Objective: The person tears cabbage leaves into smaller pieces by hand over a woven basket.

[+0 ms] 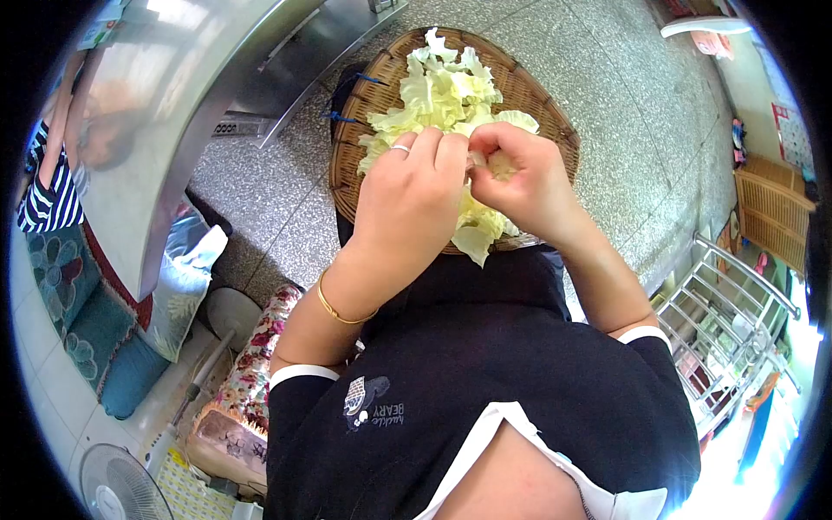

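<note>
A round wicker basket point(542, 108) lies across my lap with a heap of torn, pale yellow-green cabbage leaves point(442, 91) in it. Over the heap, my left hand point(414, 195) and my right hand point(524, 178) meet, fingertips close together. Both are closed in a pinch, apparently on a piece of cabbage leaf that my fingers mostly hide. A ring and a gold bracelet are on my left hand and wrist. One larger leaf point(474, 244) hangs below my hands at the basket's near edge.
A shiny metal cabinet or counter point(182, 113) stands close on my left. Speckled stone floor point(641, 113) surrounds the basket. A metal rack point(728, 321) is at right; a floral cushioned seat point(260, 373) and a fan point(121, 485) are at lower left.
</note>
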Tool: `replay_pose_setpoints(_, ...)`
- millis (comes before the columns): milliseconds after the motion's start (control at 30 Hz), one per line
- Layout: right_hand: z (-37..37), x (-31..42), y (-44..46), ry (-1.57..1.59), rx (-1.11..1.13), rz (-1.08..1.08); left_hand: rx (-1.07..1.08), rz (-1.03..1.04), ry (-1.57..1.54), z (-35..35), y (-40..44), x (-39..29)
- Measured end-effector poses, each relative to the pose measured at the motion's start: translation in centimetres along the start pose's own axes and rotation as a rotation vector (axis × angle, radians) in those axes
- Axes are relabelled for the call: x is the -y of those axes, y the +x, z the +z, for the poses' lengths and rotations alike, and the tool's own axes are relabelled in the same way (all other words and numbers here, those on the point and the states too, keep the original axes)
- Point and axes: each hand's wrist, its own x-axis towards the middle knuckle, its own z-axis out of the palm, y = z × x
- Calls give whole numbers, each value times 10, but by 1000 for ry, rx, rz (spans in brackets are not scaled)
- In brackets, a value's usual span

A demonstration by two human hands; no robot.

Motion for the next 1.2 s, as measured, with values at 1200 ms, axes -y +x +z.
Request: replay_pose_setpoints(1200,22,-12,-5,1128,191,387,-34,-532,-1289,20,-11,10)
